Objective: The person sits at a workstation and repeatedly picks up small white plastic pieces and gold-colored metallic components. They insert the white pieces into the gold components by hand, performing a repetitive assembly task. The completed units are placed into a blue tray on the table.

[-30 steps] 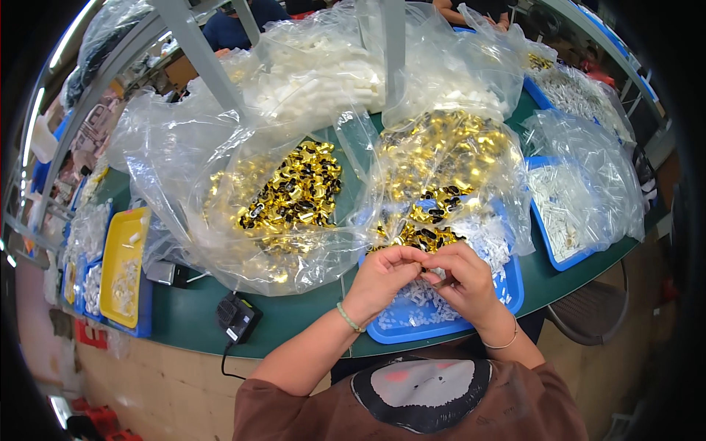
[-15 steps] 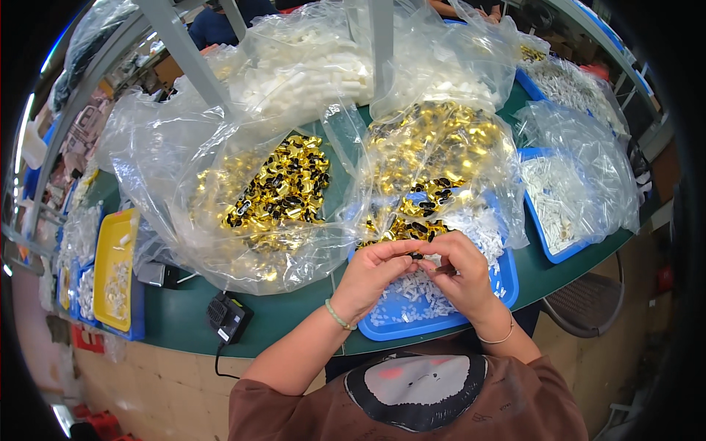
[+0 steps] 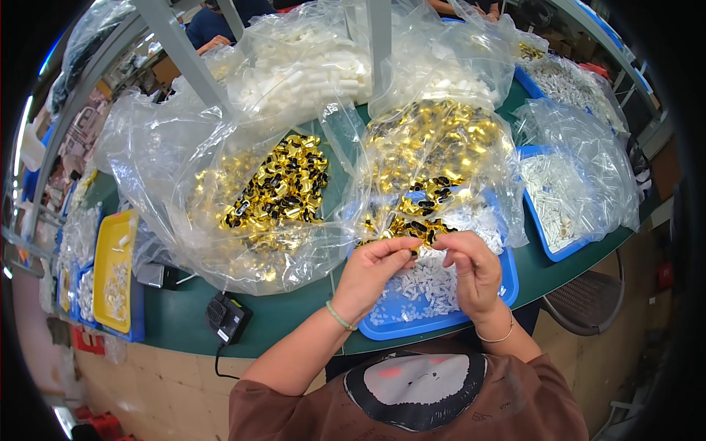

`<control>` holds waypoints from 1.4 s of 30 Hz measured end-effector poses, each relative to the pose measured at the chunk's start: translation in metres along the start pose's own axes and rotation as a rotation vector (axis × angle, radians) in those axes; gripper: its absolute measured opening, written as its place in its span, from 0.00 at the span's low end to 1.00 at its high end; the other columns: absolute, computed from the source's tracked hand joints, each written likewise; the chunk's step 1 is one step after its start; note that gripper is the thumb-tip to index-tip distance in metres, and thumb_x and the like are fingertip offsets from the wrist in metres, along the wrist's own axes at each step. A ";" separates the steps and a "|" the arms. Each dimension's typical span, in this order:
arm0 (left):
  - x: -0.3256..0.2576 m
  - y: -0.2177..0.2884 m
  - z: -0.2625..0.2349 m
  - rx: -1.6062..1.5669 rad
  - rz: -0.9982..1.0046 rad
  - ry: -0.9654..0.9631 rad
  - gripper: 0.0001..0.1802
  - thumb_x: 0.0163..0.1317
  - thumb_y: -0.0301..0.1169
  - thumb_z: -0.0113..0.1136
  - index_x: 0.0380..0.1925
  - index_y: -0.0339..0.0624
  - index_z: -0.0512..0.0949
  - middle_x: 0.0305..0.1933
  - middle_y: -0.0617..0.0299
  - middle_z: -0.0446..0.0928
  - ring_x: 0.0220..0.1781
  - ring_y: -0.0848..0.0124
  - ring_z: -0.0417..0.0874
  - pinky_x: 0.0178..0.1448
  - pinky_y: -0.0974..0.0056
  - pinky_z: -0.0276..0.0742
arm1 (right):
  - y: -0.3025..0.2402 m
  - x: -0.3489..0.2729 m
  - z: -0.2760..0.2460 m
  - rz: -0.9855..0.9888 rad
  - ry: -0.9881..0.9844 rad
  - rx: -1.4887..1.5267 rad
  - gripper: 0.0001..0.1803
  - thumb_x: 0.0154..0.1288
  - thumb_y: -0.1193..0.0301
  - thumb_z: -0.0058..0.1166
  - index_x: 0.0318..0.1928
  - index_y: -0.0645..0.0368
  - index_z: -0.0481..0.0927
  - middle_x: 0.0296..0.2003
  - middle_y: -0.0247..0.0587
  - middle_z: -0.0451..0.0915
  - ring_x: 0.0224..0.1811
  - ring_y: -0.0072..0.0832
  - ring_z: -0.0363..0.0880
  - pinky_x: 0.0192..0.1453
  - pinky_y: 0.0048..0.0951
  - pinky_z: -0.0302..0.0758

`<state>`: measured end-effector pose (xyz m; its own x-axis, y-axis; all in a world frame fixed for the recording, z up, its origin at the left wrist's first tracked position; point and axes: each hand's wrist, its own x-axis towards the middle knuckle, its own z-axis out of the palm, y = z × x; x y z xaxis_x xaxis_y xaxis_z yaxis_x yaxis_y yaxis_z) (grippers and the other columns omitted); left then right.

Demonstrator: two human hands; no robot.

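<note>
My left hand (image 3: 373,270) is closed in a pinch on a small gold-and-black piece (image 3: 414,251), mostly covered by the fingertips. To its right my right hand (image 3: 476,270) hovers with fingers loosely bent and apart, and nothing shows between them. Both hands are over a blue tray (image 3: 401,332) that holds many small white plastic pieces (image 3: 423,290). Just beyond my fingers, similar gold-and-black pieces (image 3: 434,197) spill from a clear plastic bag (image 3: 507,198) onto the tray's far part.
Another clear bag (image 3: 147,158) of gold-and-black pieces lies left. Bags of white tubes (image 3: 309,77) stand behind, near grey posts (image 3: 381,51). A blue tray (image 3: 559,256) is at right, a yellow tray (image 3: 110,320) at left. A black adapter (image 3: 228,316) sits near the table edge.
My right hand has drawn away to the right from my left hand, its fingers loosened. My left hand keeps its pinch. A person's hand now shows at the far left.
</note>
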<state>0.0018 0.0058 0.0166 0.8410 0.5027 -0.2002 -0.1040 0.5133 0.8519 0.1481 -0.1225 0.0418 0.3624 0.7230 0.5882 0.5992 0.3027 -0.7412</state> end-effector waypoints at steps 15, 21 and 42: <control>-0.002 0.002 0.003 0.186 0.080 0.029 0.21 0.66 0.24 0.59 0.59 0.34 0.74 0.50 0.60 0.80 0.53 0.76 0.80 0.56 0.72 0.76 | -0.002 0.006 -0.022 0.213 0.110 0.254 0.18 0.79 0.65 0.39 0.38 0.64 0.77 0.38 0.43 0.75 0.30 0.22 0.73 0.34 0.22 0.70; 0.000 0.055 -0.022 -0.815 0.449 0.095 0.21 0.69 0.30 0.57 0.60 0.37 0.71 0.54 0.54 0.79 0.50 0.72 0.83 0.52 0.71 0.79 | 0.015 0.013 -0.028 0.090 0.228 0.169 0.13 0.77 0.69 0.42 0.37 0.65 0.75 0.37 0.41 0.74 0.32 0.24 0.76 0.35 0.27 0.74; -0.001 0.007 -0.005 1.403 0.603 -0.110 0.15 0.53 0.24 0.65 0.43 0.44 0.82 0.43 0.58 0.77 0.50 0.58 0.76 0.54 0.57 0.73 | 0.006 -0.002 -0.006 0.137 -0.562 -0.449 0.08 0.55 0.70 0.64 0.37 0.54 0.83 0.33 0.38 0.78 0.34 0.39 0.81 0.37 0.37 0.77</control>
<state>-0.0022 0.0123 0.0200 0.8993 0.3036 0.3149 0.0825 -0.8246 0.5596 0.1556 -0.1259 0.0380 0.1066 0.9821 0.1555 0.8533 -0.0101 -0.5213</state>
